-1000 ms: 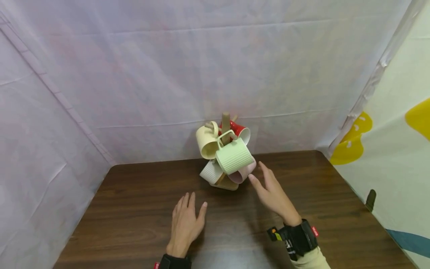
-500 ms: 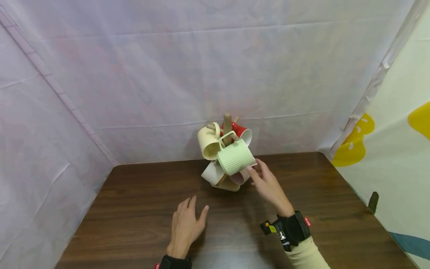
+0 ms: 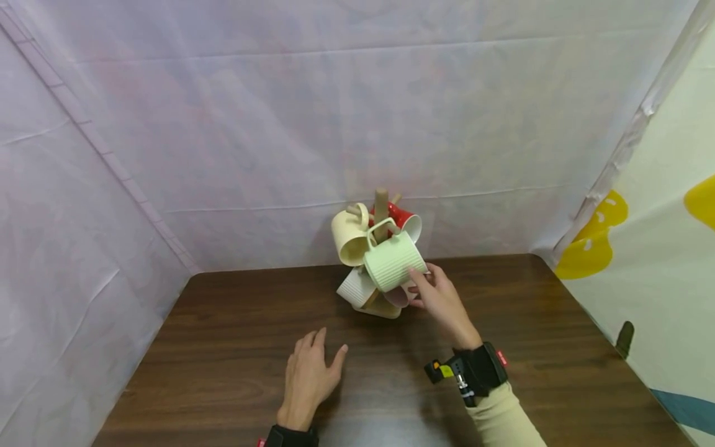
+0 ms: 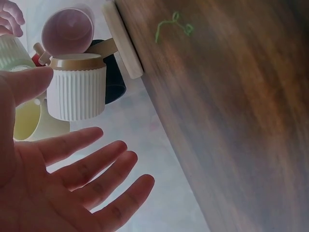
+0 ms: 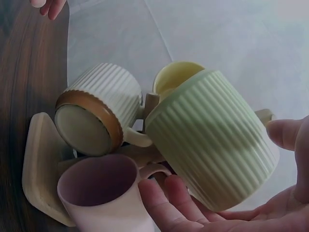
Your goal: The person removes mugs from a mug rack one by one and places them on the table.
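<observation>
A pale green ribbed mug [image 3: 393,261] hangs tilted by its handle on a peg of the wooden mug tree [image 3: 381,202]. My right hand [image 3: 444,307] grips this mug near its lower right end, thumb on its side. In the right wrist view, the curled fingers [image 5: 166,203] lie under and around it. My left hand [image 3: 308,379] is over the table at front left, fingers spread and holding nothing. In the left wrist view its fingers [image 4: 101,186] are apart from the mugs.
The tree also bears a cream mug [image 3: 349,239], a red mug [image 3: 410,223], a white ribbed mug [image 3: 356,287] with a brown band, a pink mug [image 5: 104,193] and a dark mug [image 4: 115,79]. White cloth [image 3: 257,136] rises behind the brown table [image 3: 234,335].
My right hand has moved left and closed its fingers and thumb on the green mug. The mug still hangs on its peg. My left hand has hardly moved.
</observation>
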The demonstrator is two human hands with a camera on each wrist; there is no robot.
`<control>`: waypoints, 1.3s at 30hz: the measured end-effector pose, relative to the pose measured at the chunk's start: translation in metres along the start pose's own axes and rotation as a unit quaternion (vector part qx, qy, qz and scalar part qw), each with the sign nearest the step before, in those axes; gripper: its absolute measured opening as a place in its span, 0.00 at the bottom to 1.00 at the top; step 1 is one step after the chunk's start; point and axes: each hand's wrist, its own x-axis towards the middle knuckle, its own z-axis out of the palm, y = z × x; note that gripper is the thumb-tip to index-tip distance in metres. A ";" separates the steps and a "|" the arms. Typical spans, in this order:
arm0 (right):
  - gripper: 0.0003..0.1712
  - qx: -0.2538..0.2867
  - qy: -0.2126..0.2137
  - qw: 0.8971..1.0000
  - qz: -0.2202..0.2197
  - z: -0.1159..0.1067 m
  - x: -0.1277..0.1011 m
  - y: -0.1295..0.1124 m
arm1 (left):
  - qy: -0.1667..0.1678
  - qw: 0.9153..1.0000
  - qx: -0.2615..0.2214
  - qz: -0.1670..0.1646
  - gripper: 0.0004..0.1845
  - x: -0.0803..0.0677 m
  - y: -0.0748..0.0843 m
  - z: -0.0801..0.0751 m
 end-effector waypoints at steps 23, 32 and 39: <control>0.38 0.148 -0.034 0.987 0.056 0.009 0.021 -0.010 | 0.004 1.000 -0.001 -0.012 0.33 -0.002 -0.002 0.001; 0.33 0.183 -0.056 0.979 0.073 0.014 0.027 -0.010 | 0.004 1.000 0.005 -0.009 0.33 -0.003 -0.002 0.002; 0.36 0.203 -0.040 0.976 0.074 0.016 0.029 -0.009 | 0.003 1.000 0.003 -0.012 0.33 -0.003 -0.002 0.003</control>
